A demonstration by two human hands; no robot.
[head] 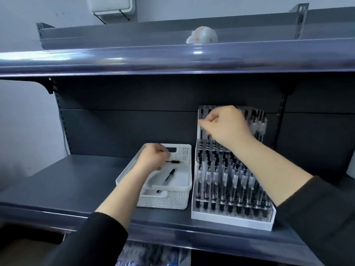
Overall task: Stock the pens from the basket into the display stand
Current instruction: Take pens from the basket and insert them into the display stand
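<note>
Two pens left in my white basket (pixel 167 200): one loose pen (pixel 169 176) lying diagonal on the bottom, and a second pen (pixel 173 161) that my left hand (pixel 153 159) is pinching at the far end. My right hand (pixel 226 124) is up at the top row of the display stand (pixel 232 217), fingers curled; can't tell if it's got anything. Stand sits just right of the basket on the dark shelf (pixel 76 181), rows mostly filled.

Overhead: the upper shelf (pixel 172 60) caps your reach at 12 o'clock.
Left: bare shelf deck (pixel 76 179) at 9 o'clock.
Right: display stand (pixel 232 189) blocks 3 o'clock.
</note>
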